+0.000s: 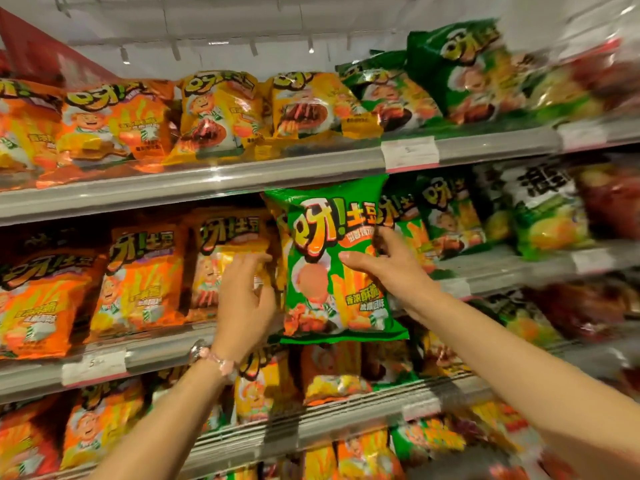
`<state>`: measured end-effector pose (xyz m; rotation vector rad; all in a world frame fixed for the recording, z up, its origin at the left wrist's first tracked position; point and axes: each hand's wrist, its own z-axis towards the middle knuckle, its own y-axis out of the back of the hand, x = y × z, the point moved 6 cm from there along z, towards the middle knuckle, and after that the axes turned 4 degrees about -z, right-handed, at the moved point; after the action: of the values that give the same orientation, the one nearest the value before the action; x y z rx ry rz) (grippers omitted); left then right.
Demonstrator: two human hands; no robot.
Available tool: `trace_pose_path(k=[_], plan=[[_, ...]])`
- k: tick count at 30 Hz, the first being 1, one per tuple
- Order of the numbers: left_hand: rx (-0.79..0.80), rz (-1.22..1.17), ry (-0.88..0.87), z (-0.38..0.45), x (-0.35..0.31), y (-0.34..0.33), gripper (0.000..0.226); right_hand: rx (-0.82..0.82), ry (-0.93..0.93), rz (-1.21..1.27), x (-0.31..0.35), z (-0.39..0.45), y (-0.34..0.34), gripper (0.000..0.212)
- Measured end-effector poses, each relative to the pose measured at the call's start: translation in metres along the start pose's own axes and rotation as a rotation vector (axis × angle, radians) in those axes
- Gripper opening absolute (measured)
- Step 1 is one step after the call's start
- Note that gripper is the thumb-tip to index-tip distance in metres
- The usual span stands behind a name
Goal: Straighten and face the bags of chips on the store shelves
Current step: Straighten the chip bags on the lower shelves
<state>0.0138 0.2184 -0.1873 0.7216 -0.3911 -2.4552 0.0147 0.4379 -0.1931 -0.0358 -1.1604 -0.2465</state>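
A green chip bag [332, 265] hangs upright in front of the middle shelf [149, 351], out past the shelf's front rail. My right hand [388, 268] grips its right edge, thumb across the front. My left hand [242, 299], with a pink bead bracelet at the wrist, reaches in at the bag's left edge; its fingers curl around the edge of a yellow-orange bag [228, 268] standing on the shelf behind. Orange bags [142, 282] stand in a row to the left, and green bags [446, 216] stand to the right.
The top shelf [221, 178] holds orange, yellow and green bags, some leaning. Lower shelves [346, 417] carry more yellow, orange and green bags. White price tags [410, 154] clip onto the shelf rails. Red bags [609, 199] fill the far right, blurred.
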Motion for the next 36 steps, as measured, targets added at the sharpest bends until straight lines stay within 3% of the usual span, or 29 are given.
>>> trace_pose_path(k=[3,6,9,15,21,24,36], plan=[[0.102,0.156,-0.079,0.007,-0.024,-0.041,0.049,-0.049,-0.029,-0.018,-0.003,0.004,0.048,0.051],[0.244,0.333,-0.134,0.012,-0.042,-0.085,0.066,-0.101,-0.086,-0.070,-0.007,0.009,0.096,0.078],[0.401,0.454,-0.153,0.019,-0.050,-0.130,0.091,-0.111,-0.091,-0.096,-0.009,0.015,0.137,0.070],[0.492,0.661,-0.205,0.034,-0.069,-0.203,0.123,-0.011,-0.183,-0.182,-0.028,0.024,0.202,0.058],[0.553,0.703,-0.142,0.045,-0.065,-0.242,0.129,-0.149,-0.170,-0.131,-0.052,0.044,0.257,0.069],[0.566,0.646,-0.111,0.047,-0.056,-0.245,0.130,-0.265,-0.089,-0.098,-0.050,0.063,0.278,0.063],[0.520,0.553,-0.122,0.043,-0.046,-0.245,0.127,-0.223,0.015,-0.185,-0.075,0.135,0.266,0.047]])
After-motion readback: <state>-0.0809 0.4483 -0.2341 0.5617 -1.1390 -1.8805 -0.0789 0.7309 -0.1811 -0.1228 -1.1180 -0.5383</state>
